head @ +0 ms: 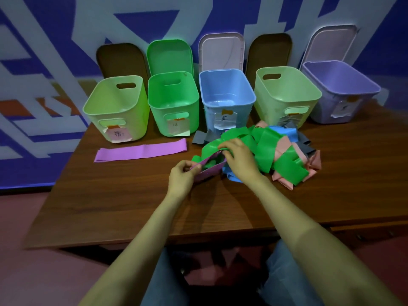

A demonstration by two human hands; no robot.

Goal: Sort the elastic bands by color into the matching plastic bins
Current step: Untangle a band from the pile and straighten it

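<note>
A tangled heap of elastic bands (pixel 273 149) in green, pink, blue and grey lies on the wooden table (pixel 132 206), in front of the blue bin (pixel 227 96). My left hand (pixel 183 177) pinches the near end of a purple band (pixel 209 171) at the heap's left edge. My right hand (pixel 238 157) grips the same purple band where it runs under a green band (pixel 212 146). Another purple band (pixel 141 152) lies flat to the left. Behind stand a yellow-green bin (pixel 117 107), a green bin (pixel 174 100), a pale green bin (pixel 287 93) and a purple bin (pixel 340 89).
All bins are open, with lids leaning on the blue-and-white wall behind them, and paper labels are taped to their fronts. Bare tabletop stretches near my forearms and at the right. The table's front edge runs just above my knees.
</note>
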